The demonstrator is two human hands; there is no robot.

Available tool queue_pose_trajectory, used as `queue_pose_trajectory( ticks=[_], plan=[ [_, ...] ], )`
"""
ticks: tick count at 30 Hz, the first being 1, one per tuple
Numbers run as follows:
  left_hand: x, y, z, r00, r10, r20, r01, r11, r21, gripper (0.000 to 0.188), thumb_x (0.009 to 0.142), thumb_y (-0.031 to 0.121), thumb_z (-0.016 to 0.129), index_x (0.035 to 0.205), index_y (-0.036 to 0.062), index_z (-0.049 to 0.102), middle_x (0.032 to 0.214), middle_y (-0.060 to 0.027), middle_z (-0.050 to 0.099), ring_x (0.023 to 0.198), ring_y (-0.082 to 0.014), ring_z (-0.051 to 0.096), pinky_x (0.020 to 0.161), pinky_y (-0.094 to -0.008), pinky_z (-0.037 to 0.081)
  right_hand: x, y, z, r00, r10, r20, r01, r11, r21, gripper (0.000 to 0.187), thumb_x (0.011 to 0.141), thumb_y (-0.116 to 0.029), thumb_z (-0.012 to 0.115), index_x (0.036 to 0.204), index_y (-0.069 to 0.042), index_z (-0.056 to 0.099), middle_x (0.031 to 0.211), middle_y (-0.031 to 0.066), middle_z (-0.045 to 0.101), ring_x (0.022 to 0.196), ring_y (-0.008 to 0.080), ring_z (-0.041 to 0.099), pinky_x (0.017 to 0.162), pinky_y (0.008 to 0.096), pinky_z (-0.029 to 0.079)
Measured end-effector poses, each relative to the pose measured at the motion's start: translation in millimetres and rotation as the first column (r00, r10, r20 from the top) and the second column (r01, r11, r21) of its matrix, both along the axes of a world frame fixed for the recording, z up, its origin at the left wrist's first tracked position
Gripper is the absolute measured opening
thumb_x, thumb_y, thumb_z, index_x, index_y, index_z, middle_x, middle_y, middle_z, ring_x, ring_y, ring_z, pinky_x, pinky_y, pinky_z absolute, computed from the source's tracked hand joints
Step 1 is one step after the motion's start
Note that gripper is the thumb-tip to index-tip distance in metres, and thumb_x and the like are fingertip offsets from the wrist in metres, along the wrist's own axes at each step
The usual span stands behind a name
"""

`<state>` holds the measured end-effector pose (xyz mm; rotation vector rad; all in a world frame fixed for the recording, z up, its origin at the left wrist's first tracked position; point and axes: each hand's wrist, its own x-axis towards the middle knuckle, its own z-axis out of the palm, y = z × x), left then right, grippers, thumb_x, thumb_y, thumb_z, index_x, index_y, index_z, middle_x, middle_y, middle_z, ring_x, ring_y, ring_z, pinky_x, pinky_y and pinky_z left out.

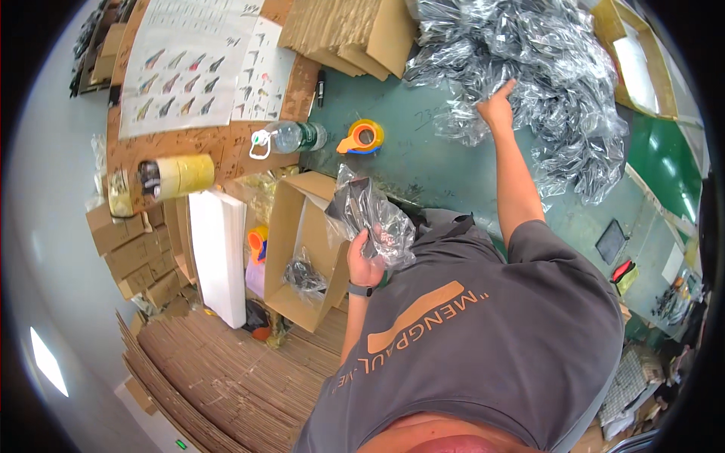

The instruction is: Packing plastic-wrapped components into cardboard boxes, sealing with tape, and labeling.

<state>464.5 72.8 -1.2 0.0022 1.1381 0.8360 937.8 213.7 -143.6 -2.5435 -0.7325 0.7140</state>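
Note:
My left hand (365, 262) is shut on a clear plastic bag with something dark inside (371, 215), held just above the open cardboard box (285, 226). One similar bagged dark item (304, 276) lies inside that box. My right arm stretches across the green table (423, 162), and my right hand (496, 107) touches the edge of a big heap of clear plastic bags (544, 83). Its fingers press into the bags; whether they grip one is unclear.
An orange tape dispenser (362, 137) and a plastic water bottle (291, 137) lie on the table near the box. Flat cardboard sheets (355, 30) sit at the back, a printed chart (204, 64) to the left. White sheets (219, 253), tape rolls (177, 177) and stacked corrugated cardboard (226, 370) are at lower left.

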Motion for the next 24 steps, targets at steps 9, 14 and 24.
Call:
queue_pose_trajectory(
  ticks=[9,14,24],
  plan=[
    [-67,-18,3,0.998,-0.046,0.03,0.035,0.956,0.293,0.034,0.108,0.01,0.056,0.141,0.0025,0.057,0.121,-0.0118,0.072,0.106,-0.0247,0.07,0.093,-0.0436,0.06,13,-42,37,0.976,0.086,-0.202,-0.064,0.991,0.115,0.026,0.085,-0.014,0.068,0.1,0.006,0.074,0.084,0.0227,0.076,0.078,0.0405,0.077,0.068,0.0463,0.062],
    [-100,-20,27,0.993,-0.038,0.108,-0.012,0.902,0.431,0.05,0.11,0.004,0.052,0.158,0.0013,0.041,0.152,-0.018,0.059,0.127,-0.0318,0.066,0.1,-0.0444,0.059,-89,-36,105,0.523,0.125,-0.843,0.31,0.893,0.325,0.025,0.103,-0.011,0.062,0.121,0.005,0.063,0.1,0.0169,0.075,0.081,0.0271,0.076,0.069,0.0404,0.067],
    [-161,0,25,0.965,0.262,-0.017,-0.162,0.646,0.746,0.05,0.103,-0.004,0.061,0.151,0.0015,0.049,0.141,-0.0075,0.064,0.122,-0.0188,0.064,0.11,-0.039,0.052,-443,-108,253,0.522,0.776,0.356,-0.745,0.211,0.633,0.076,0.084,0.012,0.058,0.159,0.002,0.045,0.16,0.0251,0.049,0.147,0.0406,0.049,0.122,0.045,0.037]
  ],
)
